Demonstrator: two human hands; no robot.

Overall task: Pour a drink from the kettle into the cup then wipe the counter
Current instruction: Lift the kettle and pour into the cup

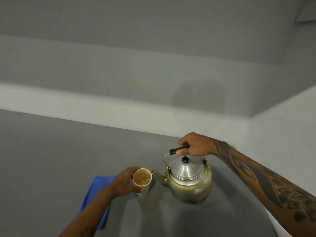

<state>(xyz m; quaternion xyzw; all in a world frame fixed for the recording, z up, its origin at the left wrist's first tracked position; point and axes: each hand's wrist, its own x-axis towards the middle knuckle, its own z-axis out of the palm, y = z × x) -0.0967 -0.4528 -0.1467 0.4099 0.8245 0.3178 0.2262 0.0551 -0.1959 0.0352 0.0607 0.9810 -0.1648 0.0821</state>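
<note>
A tarnished metal kettle (189,182) with a silver lid and black knob sits low over the grey counter (51,159), its spout tip right beside the cup's rim. My right hand (195,146) grips the kettle's black handle from above. A white paper cup (142,181) holds brown, frothy drink almost to the brim and stands on the counter. My left hand (125,181) wraps around the cup's left side. A folded blue cloth (93,197) lies on the counter to the left, partly hidden under my left forearm.
A pale raised ledge (102,108) runs along the back of the counter and turns toward me on the right. Grey wall rises behind it. The counter's right edge shows white near the bottom right (277,224).
</note>
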